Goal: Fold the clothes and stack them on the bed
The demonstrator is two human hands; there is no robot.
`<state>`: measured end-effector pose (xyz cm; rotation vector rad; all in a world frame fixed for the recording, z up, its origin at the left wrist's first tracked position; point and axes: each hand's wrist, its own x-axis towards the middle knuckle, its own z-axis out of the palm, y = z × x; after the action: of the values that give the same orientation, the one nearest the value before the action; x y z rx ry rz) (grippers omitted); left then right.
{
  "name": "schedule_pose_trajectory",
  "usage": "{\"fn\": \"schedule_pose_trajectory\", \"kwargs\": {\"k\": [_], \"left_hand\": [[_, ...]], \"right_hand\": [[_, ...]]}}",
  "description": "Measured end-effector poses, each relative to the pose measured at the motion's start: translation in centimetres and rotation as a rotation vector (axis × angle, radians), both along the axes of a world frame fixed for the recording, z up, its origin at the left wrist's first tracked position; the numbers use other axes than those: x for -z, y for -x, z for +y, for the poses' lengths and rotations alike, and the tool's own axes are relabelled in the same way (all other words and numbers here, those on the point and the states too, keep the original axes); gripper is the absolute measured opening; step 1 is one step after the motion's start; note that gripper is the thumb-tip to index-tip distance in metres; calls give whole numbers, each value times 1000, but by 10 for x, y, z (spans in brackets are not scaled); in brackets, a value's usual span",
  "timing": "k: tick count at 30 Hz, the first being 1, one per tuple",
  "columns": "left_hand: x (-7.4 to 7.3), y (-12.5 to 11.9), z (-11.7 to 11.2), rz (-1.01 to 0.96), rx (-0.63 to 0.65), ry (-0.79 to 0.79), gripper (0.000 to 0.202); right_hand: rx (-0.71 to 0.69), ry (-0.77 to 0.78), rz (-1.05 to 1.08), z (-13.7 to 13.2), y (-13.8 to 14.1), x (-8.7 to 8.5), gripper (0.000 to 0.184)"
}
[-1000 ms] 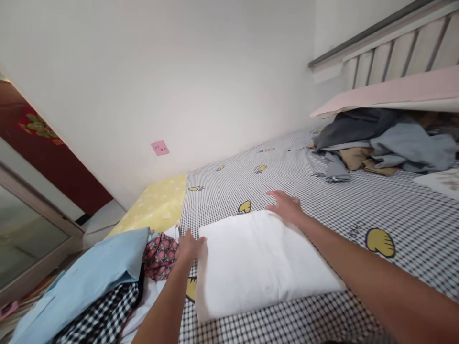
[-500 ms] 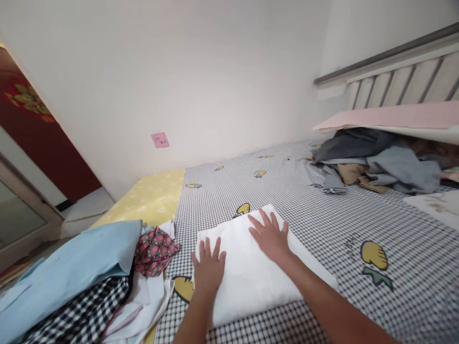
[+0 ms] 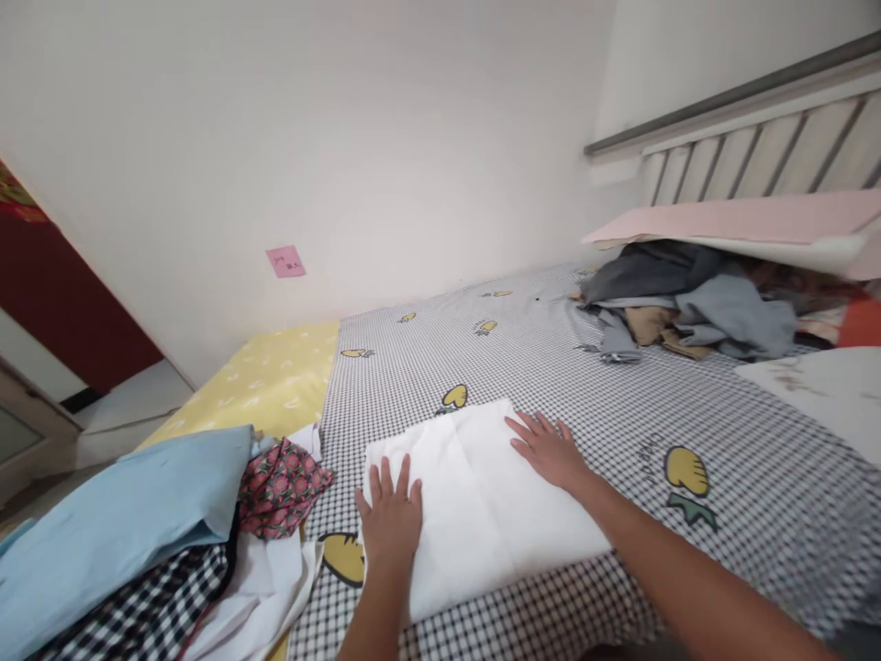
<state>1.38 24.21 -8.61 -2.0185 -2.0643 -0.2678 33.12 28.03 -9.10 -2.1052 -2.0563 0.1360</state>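
Note:
A folded white cloth [image 3: 474,496] lies flat on the checked bedsheet [image 3: 440,358] in front of me. My left hand [image 3: 391,514] rests palm down on its left edge, fingers spread. At the cloth's upper right edge, my right hand [image 3: 551,450] lies palm down with the fingers apart. Neither hand grips anything. A faint crease runs down the middle of the cloth. What kind of cloth item it is, I cannot tell.
At left lie a light blue garment [image 3: 130,514], a black-and-white checked cloth [image 3: 138,597] and a red patterned cloth [image 3: 282,487]. Grey clothes [image 3: 730,308] are heaped at right beneath a pink panel [image 3: 743,218]. A white wall [image 3: 413,156] stands behind the bed.
My right hand has slid rightward across the white cloth to its edge. The left hand stays on the left edge. The view has turned slightly to the right.

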Motion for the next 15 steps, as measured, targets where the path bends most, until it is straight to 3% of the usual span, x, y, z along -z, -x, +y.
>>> {"fn": "schedule_pose_trajectory", "kwargs": {"k": [4,8,11,15], "left_hand": [[-4,-2,-1,-17,-25,15,55],[-6,1,5,-145,-38,119,57],[0,11,12,-331,-13,129,57],[13,44,3,-540,151,-70,47]], "right_hand": [[2,-13,12,-49,-36,14,55],[70,-135,4,-94,-57,28,54],[95,-247,18,-108,-60,32,52],[97,-348,111,-108,-58,35,51]]}}
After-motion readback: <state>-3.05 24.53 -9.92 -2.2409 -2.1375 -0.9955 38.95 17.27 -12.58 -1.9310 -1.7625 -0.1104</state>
